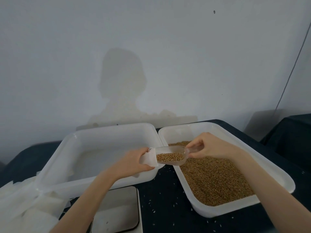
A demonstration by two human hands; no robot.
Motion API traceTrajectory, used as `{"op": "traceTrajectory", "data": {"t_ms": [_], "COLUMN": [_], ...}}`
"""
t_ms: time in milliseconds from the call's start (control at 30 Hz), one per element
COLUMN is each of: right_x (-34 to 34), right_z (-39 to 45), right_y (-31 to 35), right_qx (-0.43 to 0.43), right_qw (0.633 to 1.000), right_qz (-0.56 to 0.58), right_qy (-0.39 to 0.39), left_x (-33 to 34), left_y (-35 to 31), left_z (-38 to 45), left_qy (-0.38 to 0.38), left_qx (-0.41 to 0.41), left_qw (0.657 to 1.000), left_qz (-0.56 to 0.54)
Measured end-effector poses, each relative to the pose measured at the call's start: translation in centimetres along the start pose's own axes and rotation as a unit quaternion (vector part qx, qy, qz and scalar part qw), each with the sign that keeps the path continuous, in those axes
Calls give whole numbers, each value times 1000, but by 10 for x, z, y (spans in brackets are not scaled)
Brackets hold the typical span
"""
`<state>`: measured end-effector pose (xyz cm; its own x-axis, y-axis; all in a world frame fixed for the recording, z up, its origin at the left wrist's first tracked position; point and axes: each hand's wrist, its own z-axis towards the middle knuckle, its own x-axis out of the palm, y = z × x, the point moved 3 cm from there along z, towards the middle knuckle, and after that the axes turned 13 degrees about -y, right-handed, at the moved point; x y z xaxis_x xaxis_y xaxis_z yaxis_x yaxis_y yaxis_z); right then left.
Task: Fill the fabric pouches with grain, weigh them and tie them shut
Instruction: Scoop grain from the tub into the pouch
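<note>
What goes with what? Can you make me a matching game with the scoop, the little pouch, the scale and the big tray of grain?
Things:
1. clear scoop
2. fabric pouch
3. scale
4. grain tray

Places:
A. held open in the left hand
B. on the table, nearest the person
C. held by its handle in the right hand
D. on the table, to the right

Pairs: 1-C, 2-A, 3-B, 4-D
</note>
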<state>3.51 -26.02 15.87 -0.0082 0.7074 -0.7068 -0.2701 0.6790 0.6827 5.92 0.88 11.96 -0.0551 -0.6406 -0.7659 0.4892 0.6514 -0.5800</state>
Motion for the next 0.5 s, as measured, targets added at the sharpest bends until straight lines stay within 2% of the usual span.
{"op": "traceTrajectory", "data": {"t_ms": [300,500], "right_x": [13,20], "right_z": [7,20], "right_y": [27,59], "right_qx": [-31,-54], "right_qw": [999,992], "right_qz": [-3,-111], "right_qy": [20,29], "left_x": [-6,-8], "left_y": [3,13], "left_z": [-17,-29], "left_qy": [-19,-49], "left_qx": [-13,-35], "left_qw": [999,998], "left_qz": [29,23]}}
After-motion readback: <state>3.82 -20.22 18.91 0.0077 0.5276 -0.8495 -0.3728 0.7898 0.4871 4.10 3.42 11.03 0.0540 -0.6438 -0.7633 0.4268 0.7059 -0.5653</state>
